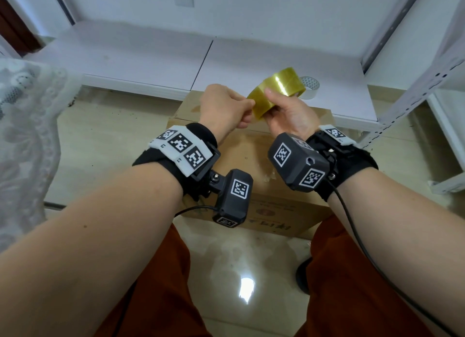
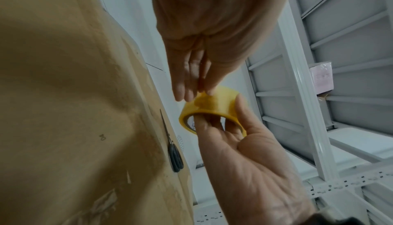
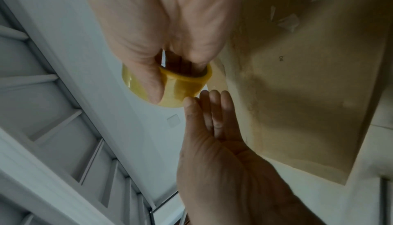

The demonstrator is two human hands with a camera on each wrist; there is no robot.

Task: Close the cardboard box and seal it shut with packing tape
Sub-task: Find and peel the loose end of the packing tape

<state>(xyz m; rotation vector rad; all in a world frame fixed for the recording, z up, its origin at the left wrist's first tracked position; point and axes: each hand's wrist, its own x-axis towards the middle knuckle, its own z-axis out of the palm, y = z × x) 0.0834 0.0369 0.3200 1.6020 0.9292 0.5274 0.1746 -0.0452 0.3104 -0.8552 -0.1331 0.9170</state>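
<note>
The cardboard box (image 1: 241,158) stands on the floor in front of me with its top flaps lying flat. Above its far end my right hand (image 1: 289,115) grips a roll of yellow packing tape (image 1: 279,86). In the right wrist view its fingers pass through the core of the roll (image 3: 182,84) and the thumb lies over the outside. My left hand (image 1: 224,105) meets the roll from the left and pinches the tape's free end (image 1: 256,106) between thumb and fingertips (image 2: 191,92). A short translucent strip (image 3: 217,79) is lifted off the roll.
A white tape roll (image 1: 310,86) lies on the low white shelf board (image 1: 251,59) behind the box. Black-handled scissors (image 2: 174,153) lie by the box's far edge. A metal rack (image 1: 415,85) stands to the right and a lace curtain (image 1: 25,122) hangs on the left.
</note>
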